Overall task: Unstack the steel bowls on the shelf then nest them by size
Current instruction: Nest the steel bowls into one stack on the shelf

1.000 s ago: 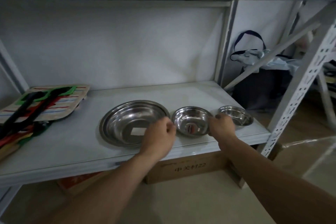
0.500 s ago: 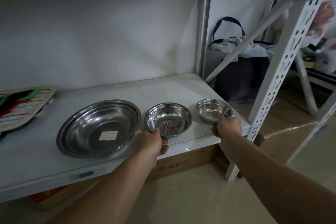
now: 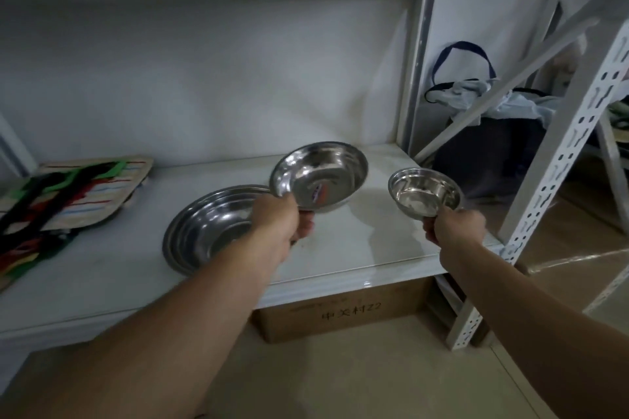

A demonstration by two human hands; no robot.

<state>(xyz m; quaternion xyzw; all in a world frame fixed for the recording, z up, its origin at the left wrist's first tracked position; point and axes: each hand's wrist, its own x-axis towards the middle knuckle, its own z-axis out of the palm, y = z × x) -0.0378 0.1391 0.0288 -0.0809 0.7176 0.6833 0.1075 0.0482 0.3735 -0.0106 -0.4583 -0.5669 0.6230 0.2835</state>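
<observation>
Bowls numbered three in the head view, all steel and none nested. The large bowl (image 3: pixel 207 231) lay flat on the white shelf (image 3: pixel 357 248), toward seven o'clock of the frame's centre, with its near right rim hidden behind the left forearm. The middle bowl (image 3: pixel 320 175) was held clear of the shelf, tilted so its inside faced the camera, a small label showing on its base; it overlapped the large bowl's rim at that bowl's two o'clock. The left hand (image 3: pixel 277 223) was closed on the middle bowl's lower rim, thumb on top and fingers curled beneath. The small bowl (image 3: pixel 425 192) was also lifted, at three o'clock from the middle bowl and apart from it, tilted toward the camera. The right hand (image 3: pixel 454 226) pinched its lower rim in a closed grip.

One striped board (image 3: pixel 78 194) with dark and coloured straps across it rested at the shelf's nine o'clock end, well apart from the bowls. One cardboard box (image 3: pixel 340 313) with printed characters sat on the floor under the shelf at six o'clock. One dark bag (image 3: pixel 493 160) with a blue handle stood beyond the frame's uprights at three o'clock.
</observation>
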